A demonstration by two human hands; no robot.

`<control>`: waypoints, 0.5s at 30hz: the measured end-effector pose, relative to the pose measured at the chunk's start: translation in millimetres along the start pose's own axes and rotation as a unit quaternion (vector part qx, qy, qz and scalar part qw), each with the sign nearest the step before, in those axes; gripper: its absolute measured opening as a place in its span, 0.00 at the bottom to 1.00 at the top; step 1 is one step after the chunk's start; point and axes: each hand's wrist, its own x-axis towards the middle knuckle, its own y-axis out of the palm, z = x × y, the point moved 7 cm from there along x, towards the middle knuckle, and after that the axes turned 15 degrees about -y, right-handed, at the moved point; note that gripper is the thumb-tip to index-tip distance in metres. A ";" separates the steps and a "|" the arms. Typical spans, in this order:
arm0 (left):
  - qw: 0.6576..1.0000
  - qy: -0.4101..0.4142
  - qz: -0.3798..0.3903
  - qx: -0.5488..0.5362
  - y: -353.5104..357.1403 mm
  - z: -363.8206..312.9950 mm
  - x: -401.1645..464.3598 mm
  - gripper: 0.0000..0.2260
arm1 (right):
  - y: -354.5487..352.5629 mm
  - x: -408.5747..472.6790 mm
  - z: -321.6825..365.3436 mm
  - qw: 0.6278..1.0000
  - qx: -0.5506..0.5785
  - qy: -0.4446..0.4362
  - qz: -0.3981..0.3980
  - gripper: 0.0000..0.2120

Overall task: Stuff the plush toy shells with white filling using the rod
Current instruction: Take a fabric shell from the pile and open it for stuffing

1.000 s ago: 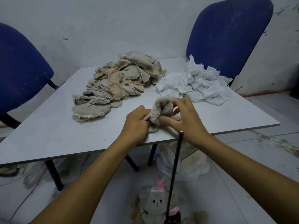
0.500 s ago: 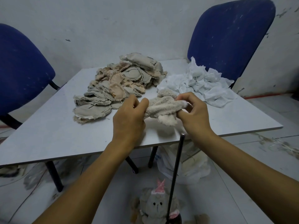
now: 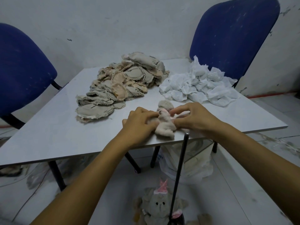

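A small beige plush toy shell (image 3: 164,125) with a pink patch near its top lies on the white table (image 3: 56,132) close to the front edge. My left hand (image 3: 139,123) grips its left side and my right hand (image 3: 193,117) pinches its upper right part. A black rod (image 3: 178,174) stands upright below the table edge, free of both hands. A heap of flat beige shells (image 3: 120,83) lies at the back middle. White filling (image 3: 199,85) is piled at the back right.
Two blue chairs stand behind the table, one at the left (image 3: 21,69) and one at the right (image 3: 233,33). A stuffed grey plush toy with a pink hat (image 3: 159,207) sits below near the rod's base. A white plastic bag (image 3: 194,164) lies under the table.
Both hands have brought the shell down from above the table onto its surface near the front edge. The shell now lies more upright, its pink patch showing. The rod has not moved.
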 end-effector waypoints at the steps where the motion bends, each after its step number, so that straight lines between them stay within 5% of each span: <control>1: 0.999 0.011 -0.019 0.039 1.7 -0.3 -2.0 0.14 | 2.1 1.8 4.5 0.996 -0.077 -0.022 0.031 0.15; 3: 0.999 0.007 -0.020 0.043 3.0 0.3 -1.7 0.15 | 10.0 3.9 16.3 0.988 -0.137 -0.061 0.040 0.11; 6: 0.999 -0.017 -0.035 0.028 1.3 -0.1 -2.0 0.16 | 11.6 -0.2 26.9 0.967 -0.221 -0.120 -0.036 0.16; 8: 0.998 -0.015 -0.057 0.036 -2.9 0.2 -4.2 0.16 | 7.0 -5.7 31.2 0.957 -0.225 -0.163 -0.087 0.11; 12: 0.996 -0.004 -0.087 0.022 -10.4 1.0 -9.1 0.11 | -17.6 -10.6 16.9 0.968 0.002 -0.112 -0.225 0.07; 15: 0.992 0.007 -0.117 0.044 -14.9 -5.0 -11.6 0.10 | -18.2 -12.8 3.2 0.931 0.193 -0.027 -0.308 0.08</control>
